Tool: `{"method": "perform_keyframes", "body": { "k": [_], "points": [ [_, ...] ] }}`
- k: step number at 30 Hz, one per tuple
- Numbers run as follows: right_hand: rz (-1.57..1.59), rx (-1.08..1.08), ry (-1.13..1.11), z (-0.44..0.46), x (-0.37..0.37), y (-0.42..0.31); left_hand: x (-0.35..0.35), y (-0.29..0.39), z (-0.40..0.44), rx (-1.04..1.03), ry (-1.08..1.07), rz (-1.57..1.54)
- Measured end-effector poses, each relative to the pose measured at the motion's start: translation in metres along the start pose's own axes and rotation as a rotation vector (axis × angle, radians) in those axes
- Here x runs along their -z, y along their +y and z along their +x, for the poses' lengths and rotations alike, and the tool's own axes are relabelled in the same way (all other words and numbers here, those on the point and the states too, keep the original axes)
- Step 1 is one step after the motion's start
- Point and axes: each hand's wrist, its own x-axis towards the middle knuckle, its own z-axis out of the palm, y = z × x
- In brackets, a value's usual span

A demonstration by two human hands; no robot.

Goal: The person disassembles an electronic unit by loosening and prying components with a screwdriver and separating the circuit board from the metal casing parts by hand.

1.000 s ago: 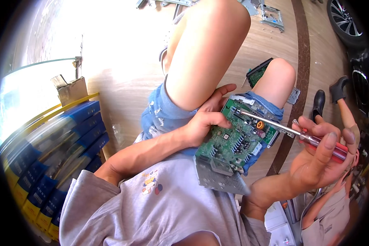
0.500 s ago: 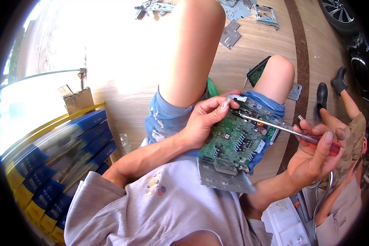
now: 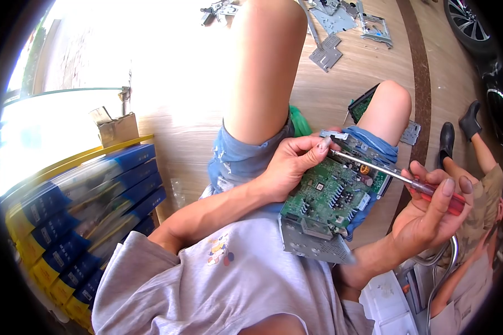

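A green circuit board [image 3: 324,190] on a perforated metal plate [image 3: 313,244] lies tilted across my lap. My left hand [image 3: 296,162] is closed at the board's upper left edge, thumb and index finger pinched together beside the screwdriver's tip; what the pinch holds is too small to name. My right hand [image 3: 430,206] grips the red transparent handle of a screwdriver [image 3: 387,171]. Its long metal shaft slants over the board, with the tip near the board's upper edge.
Metal plates [image 3: 326,53] and a metal frame [image 3: 375,29] lie on the floor ahead. Another board [image 3: 363,104] is beside my knee. Blue and yellow boxes [image 3: 89,223] are stacked at left. A person [image 3: 475,218] sits at right, near a car wheel [image 3: 468,21].
My left hand has moved from the board's left part to its upper edge, and thumb and finger have closed beside the screwdriver's tip. My left knee has swung, uncovering floor parts.
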Motion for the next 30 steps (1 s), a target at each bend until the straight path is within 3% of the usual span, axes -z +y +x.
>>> {"method": "perform_keyframes", "body": {
  "k": [1,4,5,7,10,11,12,13,16,19,30],
  "points": [
    [-0.001,0.004,-0.002,0.0,0.0,0.0,0.045,0.036,0.081,0.363,-0.048,-0.264],
    [-0.015,0.015,0.0,0.0,-0.001,0.001,0.027,0.045,0.075,0.352,0.033,-0.183],
    [-0.021,0.017,0.002,0.0,-0.002,0.001,-0.015,0.009,-0.003,0.354,0.033,-0.182],
    [-0.036,0.032,-0.001,0.0,-0.006,0.001,-0.109,0.059,-0.028,-0.372,0.103,0.302],
    [-0.044,0.044,-0.002,0.0,-0.007,0.004,-0.111,0.061,-0.029,-0.35,0.094,0.277],
    [-0.043,0.046,-0.002,-0.001,-0.006,0.005,-0.062,0.039,-0.02,-0.35,0.095,0.277],
    [-0.043,0.046,-0.004,-0.001,-0.007,0.005,-0.019,0.012,-0.005,-0.005,0.049,0.018],
    [-0.043,0.047,-0.006,-0.001,-0.007,0.006,0.02,0.041,0.069,0.339,0.001,-0.242],
    [-0.06,0.051,-0.015,-0.001,-0.006,0.007,0.01,0.045,0.063,0.327,0.029,-0.224],
    [-0.083,0.069,-0.034,-0.002,-0.007,0.007,-0.115,0.059,-0.03,-0.353,0.15,0.276],
    [-0.1,0.096,-0.055,-0.003,-0.011,0.008,-0.103,0.054,-0.025,-0.357,0.193,0.333]
  ]
}}
